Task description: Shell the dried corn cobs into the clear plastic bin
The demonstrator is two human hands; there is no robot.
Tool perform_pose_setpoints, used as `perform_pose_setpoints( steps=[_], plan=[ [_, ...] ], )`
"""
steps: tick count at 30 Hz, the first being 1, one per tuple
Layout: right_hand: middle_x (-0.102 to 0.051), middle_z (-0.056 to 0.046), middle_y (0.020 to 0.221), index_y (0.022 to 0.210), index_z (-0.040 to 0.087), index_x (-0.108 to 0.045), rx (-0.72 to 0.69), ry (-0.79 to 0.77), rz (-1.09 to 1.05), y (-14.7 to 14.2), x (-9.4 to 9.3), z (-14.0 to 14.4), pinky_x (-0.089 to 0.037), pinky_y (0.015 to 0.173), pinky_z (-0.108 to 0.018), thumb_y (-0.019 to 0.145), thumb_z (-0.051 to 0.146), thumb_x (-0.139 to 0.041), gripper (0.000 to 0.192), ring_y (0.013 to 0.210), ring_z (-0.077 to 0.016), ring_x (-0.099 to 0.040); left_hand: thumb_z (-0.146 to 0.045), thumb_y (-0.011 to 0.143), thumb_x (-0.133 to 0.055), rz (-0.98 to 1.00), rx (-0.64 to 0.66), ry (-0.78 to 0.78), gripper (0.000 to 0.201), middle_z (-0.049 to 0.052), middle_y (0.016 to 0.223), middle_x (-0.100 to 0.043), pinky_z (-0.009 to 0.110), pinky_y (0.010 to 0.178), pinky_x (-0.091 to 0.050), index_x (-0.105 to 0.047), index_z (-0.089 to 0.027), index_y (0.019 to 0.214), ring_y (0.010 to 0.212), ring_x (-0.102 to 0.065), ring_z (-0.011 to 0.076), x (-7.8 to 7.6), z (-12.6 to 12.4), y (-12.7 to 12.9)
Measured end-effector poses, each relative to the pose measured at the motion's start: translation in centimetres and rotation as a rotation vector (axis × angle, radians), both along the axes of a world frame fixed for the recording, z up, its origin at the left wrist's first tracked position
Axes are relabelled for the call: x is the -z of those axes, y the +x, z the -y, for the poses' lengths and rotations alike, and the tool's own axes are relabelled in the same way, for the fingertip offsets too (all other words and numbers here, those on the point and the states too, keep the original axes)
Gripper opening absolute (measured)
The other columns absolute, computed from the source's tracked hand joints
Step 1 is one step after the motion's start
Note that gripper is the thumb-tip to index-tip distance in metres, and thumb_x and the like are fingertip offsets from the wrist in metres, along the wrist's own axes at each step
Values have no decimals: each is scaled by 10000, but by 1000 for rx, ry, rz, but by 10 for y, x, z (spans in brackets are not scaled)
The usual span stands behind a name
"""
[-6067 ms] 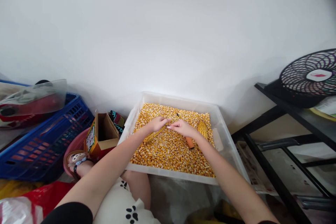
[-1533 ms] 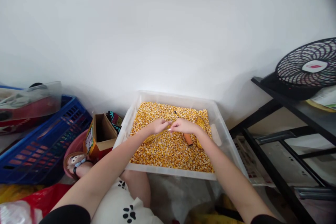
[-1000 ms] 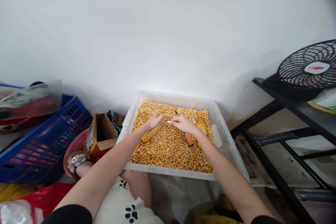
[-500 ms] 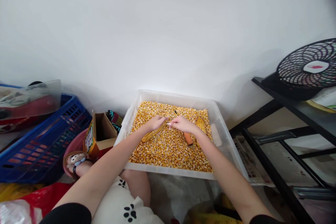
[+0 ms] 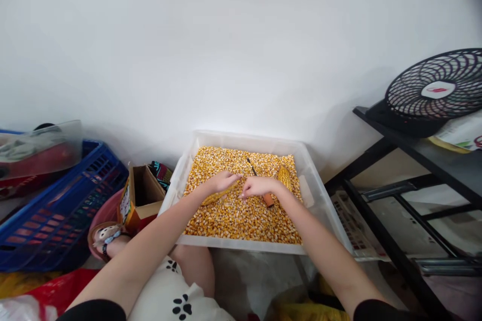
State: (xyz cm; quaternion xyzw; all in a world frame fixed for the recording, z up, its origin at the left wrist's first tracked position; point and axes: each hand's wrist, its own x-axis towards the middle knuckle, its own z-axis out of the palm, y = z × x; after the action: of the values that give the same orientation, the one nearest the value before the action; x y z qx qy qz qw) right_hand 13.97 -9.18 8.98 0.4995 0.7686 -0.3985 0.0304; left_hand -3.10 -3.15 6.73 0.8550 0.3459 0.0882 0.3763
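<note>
Mid-tray (image 5: 308, 195), over loose kernels (image 5: 237, 218): our left hand (image 5: 221, 181) grips corn cob (image 5: 211, 197) (fingers wrapped); our right hand (image 5: 257, 186) holds orange-handled tool (image 5: 267, 199), second cob (image 5: 284, 176) near far right corner.

two corn cobs (image 5: 214, 195), one screwdriver (image 5: 259, 185), one tub (image 5: 324, 210)
</note>
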Motion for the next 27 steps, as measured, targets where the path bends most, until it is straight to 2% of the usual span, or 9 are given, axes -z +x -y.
perform_pose_setpoints(
  steps=[4, 8, 19, 27],
  plan=[
    [-509, 25, 521, 806, 134, -705, 197, 177, -166, 11, -13, -1, -255, 496, -212, 756, 456, -483, 394, 482, -76, -346, -616, 736, -312, 61, -162, -57, 588, 56, 729, -628, 282, 657, -392, -631, -123, 741, 724, -541, 211, -3, -8, -6],
    [-369, 50, 454, 816, 131, -691, 331, 259, -211, 8, -21, 0, -211, 472, -210, 772, 524, -428, 474, 456, -73, -290, -604, 749, -287, 92, -187, -86, 569, 49, 744, -614, 294, 677, -397, -598, -127, 722, 742, -534, 213, -3, -12, -9],
    [-290, 72, 407, 808, 133, -676, 369, 138, -244, 1, -20, 3, -188, 414, -204, 749, 555, -451, 481, 384, -58, -268, -596, 744, -314, 80, -191, -69, 546, 59, 782, -631, 291, 718, -400, -606, -135, 725, 786, -543, 224, -5, -9, -8],
    [-265, 86, 399, 828, 128, -666, 345, -36, -346, 12, -16, 3, -200, 363, -194, 730, 522, -502, 438, 342, -50, -261, -600, 737, -315, 52, -93, -90, 575, 39, 691, -627, 280, 668, -407, -632, -120, 734, 695, -555, 202, 2, -10, -9]
  ],
)
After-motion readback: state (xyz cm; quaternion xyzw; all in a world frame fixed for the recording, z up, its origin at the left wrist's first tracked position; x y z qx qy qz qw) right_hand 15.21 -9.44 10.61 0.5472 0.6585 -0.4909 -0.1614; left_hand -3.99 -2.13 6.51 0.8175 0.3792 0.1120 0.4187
